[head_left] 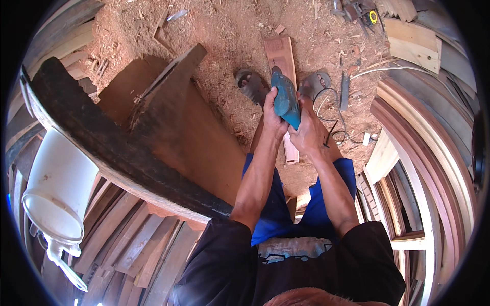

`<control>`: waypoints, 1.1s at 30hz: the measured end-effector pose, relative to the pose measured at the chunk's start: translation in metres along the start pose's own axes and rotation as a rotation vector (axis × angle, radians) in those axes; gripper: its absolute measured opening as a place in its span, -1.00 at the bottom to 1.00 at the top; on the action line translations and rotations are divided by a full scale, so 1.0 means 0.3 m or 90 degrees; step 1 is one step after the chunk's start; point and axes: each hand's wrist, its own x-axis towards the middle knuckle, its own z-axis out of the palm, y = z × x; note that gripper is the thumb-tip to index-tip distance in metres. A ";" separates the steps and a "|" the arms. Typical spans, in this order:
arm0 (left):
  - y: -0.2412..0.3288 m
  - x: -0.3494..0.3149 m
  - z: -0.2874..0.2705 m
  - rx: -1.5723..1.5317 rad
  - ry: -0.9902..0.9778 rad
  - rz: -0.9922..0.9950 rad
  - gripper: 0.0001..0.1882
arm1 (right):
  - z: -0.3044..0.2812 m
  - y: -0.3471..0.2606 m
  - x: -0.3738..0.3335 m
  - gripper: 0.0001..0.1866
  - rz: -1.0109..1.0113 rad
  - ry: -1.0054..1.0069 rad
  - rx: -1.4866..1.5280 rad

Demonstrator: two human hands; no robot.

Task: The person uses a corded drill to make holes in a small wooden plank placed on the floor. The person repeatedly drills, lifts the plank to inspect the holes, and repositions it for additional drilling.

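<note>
Head view shows both your hands closed around one teal power tool (286,104), held in front of you between your knees. Your left hand (275,118) grips it along its left side, with the thumb up against the body. Your right hand (307,128) wraps it from the other side, near the rear end; its fingers are partly hidden, so you cannot tell from here how they sit. The tool's dark front end points away from you, over a reddish wooden board (282,53). Whether the tip touches the wood cannot be told from this angle.

That board lies lengthwise between your feet on ground (219,30) strewn with sawdust and shavings. Its far end reaches past your sandals, and its near end shows below your wrists. Your left sandal (251,85) and right sandal (315,82) stand on either side of it, close by.

Just right of your right sandal lies a flat dark strip (344,93), near a looping thin cable. Farther off, at the upper right, you have a yellow tape measure (373,17). To your left stands a dark-edged wooden structure (109,135), with a white bucket (56,178) tilted beyond it. Long boards (423,163) curve along your right.
</note>
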 end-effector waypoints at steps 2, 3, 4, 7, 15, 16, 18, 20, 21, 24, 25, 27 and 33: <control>0.009 0.025 -0.029 0.003 -0.027 -0.020 -0.32 | 0.006 0.005 0.029 -0.34 0.000 -0.027 -0.016; 0.014 0.037 -0.022 0.003 -0.024 -0.018 -0.32 | 0.008 0.008 0.045 -0.29 0.004 -0.030 -0.021; 0.014 0.049 -0.014 0.003 -0.020 -0.016 -0.31 | 0.010 0.011 0.061 -0.24 0.008 -0.034 -0.025; 0.020 0.070 0.008 -0.005 -0.006 -0.025 -0.30 | 0.030 0.022 0.079 -0.35 0.002 -0.002 -0.048; 0.029 0.118 -0.029 -0.013 -0.013 -0.039 -0.29 | 0.078 0.053 0.106 -0.51 -0.037 0.055 -0.071; 0.033 0.128 -0.042 -0.029 -0.013 -0.051 -0.31 | 0.080 0.051 0.110 -0.51 -0.039 0.057 -0.075; 0.034 0.136 -0.051 -0.039 -0.009 -0.060 -0.33 | 0.082 0.051 0.114 -0.51 -0.033 0.053 -0.078; 0.034 0.137 -0.040 -0.027 -0.003 -0.054 -0.33 | 0.082 0.055 0.116 -0.51 -0.018 0.042 -0.075; 0.036 0.139 -0.045 -0.026 -0.006 -0.055 -0.33 | 0.083 0.052 0.117 -0.52 -0.020 0.042 -0.068; 0.041 0.144 -0.054 -0.025 -0.011 -0.060 -0.32 | 0.083 0.045 0.121 -0.53 -0.028 0.041 -0.060; 0.042 0.145 -0.056 -0.026 -0.009 -0.062 -0.31 | 0.084 0.046 0.122 -0.54 -0.032 0.041 -0.065; 0.044 0.149 -0.060 -0.029 -0.011 -0.065 -0.31 | 0.088 0.050 0.126 -0.56 -0.035 0.039 -0.071; 0.047 0.152 -0.056 -0.018 -0.006 -0.056 -0.31 | 0.089 0.053 0.128 -0.58 -0.021 0.035 -0.076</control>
